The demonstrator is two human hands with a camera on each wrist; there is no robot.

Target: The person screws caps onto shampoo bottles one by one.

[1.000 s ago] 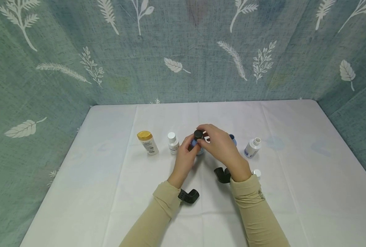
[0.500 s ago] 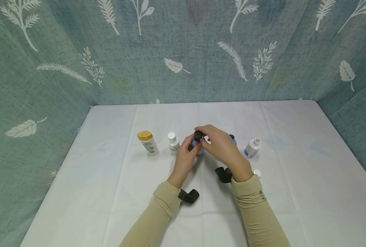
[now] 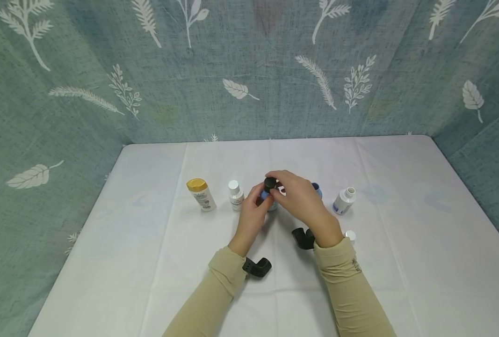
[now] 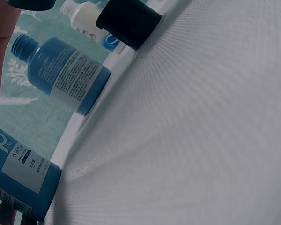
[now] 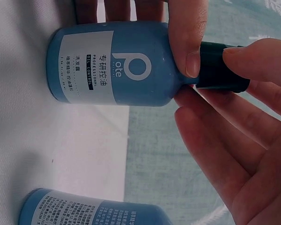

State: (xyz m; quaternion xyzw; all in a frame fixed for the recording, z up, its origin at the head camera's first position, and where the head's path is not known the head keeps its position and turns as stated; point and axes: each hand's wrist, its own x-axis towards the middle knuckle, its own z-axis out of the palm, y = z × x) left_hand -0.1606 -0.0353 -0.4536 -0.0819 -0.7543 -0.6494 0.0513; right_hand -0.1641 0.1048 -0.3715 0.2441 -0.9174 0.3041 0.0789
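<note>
A blue shampoo bottle [image 5: 98, 65] stands upright on the table between both hands, its white label facing the right wrist view. My left hand [image 3: 252, 213] holds it around the upper body, the thumb [image 5: 189, 42] lying along its shoulder. With thumb and fingers, my right hand [image 3: 301, 199] pinches the black cap [image 3: 270, 183], which sits over the bottle's neck. Just right of the hands is a second blue bottle [image 4: 68, 75] without a cap, its threaded neck bare. In the head view the right hand covers most of that bottle.
A yellow-capped white bottle [image 3: 201, 194] and a white-capped bottle [image 3: 235, 195] stand to the left. On the right are an uncapped white bottle [image 3: 344, 201] and a white cap [image 3: 350, 235] beside the sleeve. A dark cylinder [image 4: 129, 23] rests on the white tablecloth [image 3: 119, 262].
The right fingers shift slightly around the black cap. The left hand and the bottle stay in place.
</note>
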